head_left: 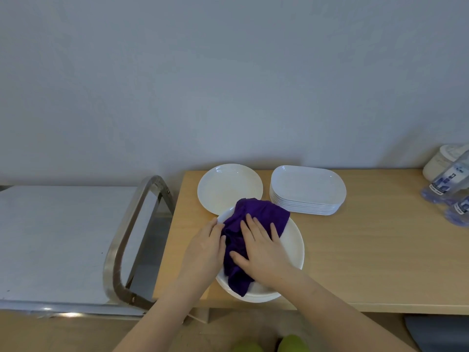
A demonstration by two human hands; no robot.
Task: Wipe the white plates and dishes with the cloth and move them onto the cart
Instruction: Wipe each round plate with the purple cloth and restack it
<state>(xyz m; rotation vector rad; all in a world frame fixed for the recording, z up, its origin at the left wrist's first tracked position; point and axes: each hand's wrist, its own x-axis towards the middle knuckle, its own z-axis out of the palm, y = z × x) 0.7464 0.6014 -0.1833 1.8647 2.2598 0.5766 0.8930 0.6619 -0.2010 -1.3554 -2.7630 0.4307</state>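
Hidden first: your purple cloth (250, 235) covers the middle of the near plate (294, 240), and your hands cover most of its left half. That plate's front rim shows layered edges, so it looks like a stack; count unreadable. Plate hangs slightly past the front edge of the worktop (368, 250).

Your right hand (261, 250) lies flat on the cloth, fingers spread and straight, pressing it into the plate. Your left hand (203, 250) sits on the plate's left rim, fingers bent over the edge by the cloth; fingertips partly hidden, so the grip on the rim is likely but not fully visible.

Counts:
- 1 round plate (229, 188) behind the near one, its front edge tucked under the near plate's rim.
- 1 stack of oblong dishes (308, 190) to the right of it, roughly ten by the edge lines, exact number hard to read.
- 2 clear water bottles (449, 181) at far right, cut off by the frame, labels blurred.
- 1 white lidded jar (440, 161) behind them, partly blocked.

Cart (63, 237) stands left of the worktop, steel handle toward it, top covered in a pale sheet; left end cut off. No dishes visible on it.

Bottom edge: two green shapes, cut off, can't identify.
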